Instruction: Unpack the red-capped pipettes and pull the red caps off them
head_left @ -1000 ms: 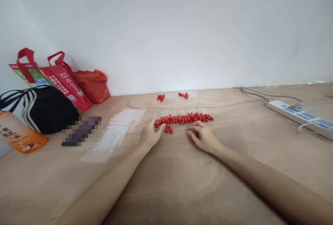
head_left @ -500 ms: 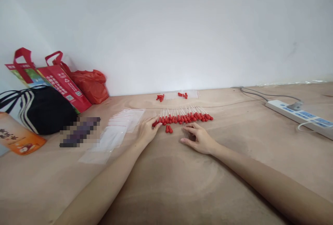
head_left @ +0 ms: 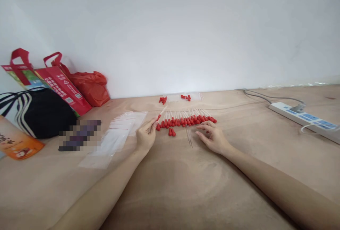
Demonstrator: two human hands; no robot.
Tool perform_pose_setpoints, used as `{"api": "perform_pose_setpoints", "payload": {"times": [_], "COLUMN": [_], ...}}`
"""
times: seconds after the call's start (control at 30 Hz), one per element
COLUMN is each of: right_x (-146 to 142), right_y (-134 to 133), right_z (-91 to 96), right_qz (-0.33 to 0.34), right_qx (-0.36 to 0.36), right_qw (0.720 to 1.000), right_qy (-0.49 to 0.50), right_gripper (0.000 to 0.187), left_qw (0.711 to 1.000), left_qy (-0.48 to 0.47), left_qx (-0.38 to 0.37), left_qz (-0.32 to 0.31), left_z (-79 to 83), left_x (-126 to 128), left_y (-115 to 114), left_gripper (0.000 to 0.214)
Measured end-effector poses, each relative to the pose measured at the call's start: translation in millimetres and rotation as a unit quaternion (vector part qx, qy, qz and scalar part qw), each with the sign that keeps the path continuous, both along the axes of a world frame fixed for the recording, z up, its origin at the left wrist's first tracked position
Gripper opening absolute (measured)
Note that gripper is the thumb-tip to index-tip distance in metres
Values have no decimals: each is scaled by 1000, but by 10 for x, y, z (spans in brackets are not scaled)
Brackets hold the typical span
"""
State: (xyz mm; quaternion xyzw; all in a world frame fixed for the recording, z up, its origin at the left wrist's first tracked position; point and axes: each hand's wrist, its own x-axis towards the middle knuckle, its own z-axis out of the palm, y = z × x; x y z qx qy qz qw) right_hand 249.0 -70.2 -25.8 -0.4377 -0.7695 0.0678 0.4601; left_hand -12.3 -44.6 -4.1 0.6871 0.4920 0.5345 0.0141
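Between the thumb and fingers of my left hand [head_left: 146, 134] is a glass dropper with a red rubber bulb [head_left: 159, 117], its pale tube pointing up and away. The hand is closed on it at the left end of a row of red-bulbed droppers [head_left: 190, 120], whose thin tubes point toward the wall. My right hand [head_left: 214, 138] is open, fingers apart, near the row's right part. Just left of it, clear thin glass tubes [head_left: 189, 138] lie on the table. Two loose red bulbs [head_left: 172, 132] rest in front of the row.
Clear plastic bags [head_left: 114, 139] lie flat on the left of the wooden table [head_left: 170, 187]. Farther left are a black drawstring bag [head_left: 50, 113], red bags [head_left: 90, 86] and an orange pouch [head_left: 23, 143]. Small red bulbs [head_left: 162, 100] sit near the wall. A power strip [head_left: 305, 116] is right.
My left hand has lifted a dropper from the row's left end and drawn it back slightly. My right hand has moved right, letting go of the glass tubes, which now lie on the table.
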Motion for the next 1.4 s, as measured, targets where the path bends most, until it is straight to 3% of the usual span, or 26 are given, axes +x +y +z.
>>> {"api": "perform_pose_setpoints", "payload": {"times": [0.13, 0.23, 0.4, 0.6, 0.8, 1.07, 1.4], "right_x": [38, 35, -10, -93, -113, -112, -119], "right_y": [-12, -43, -68, -105, -128, -136, -164], "right_z": [61, 97, 76, 57, 60, 60, 89], "right_qz": [-44, -30, 17, 32, 82, 134, 142], "right_qx": [87, 113, 139, 142, 149, 206, 231], "right_qw": [995, 987, 971, 968, 965, 953, 945], "right_qy": [-20, -109, -196, -205, -198, -178, -182], "right_gripper": [41, 48, 19, 18, 19, 19, 20], "left_qw": [992, 968, 940, 951, 945, 937, 928], "left_qy": [-14, 29, 79, 127, 198, 240, 259], "left_qx": [-49, -90, -94, -36, -4, 3, 2], "left_qz": [-115, -233, -319, -281, -260, -253, -269], "left_z": [-26, -75, -94, -37, -101, -117, -67], "left_x": [140, 234, 278, 340, 408, 363, 345], "left_y": [-166, -236, -278, -322, -279, -305, -343], "left_gripper": [23, 23, 22, 22, 20, 23, 25]}}
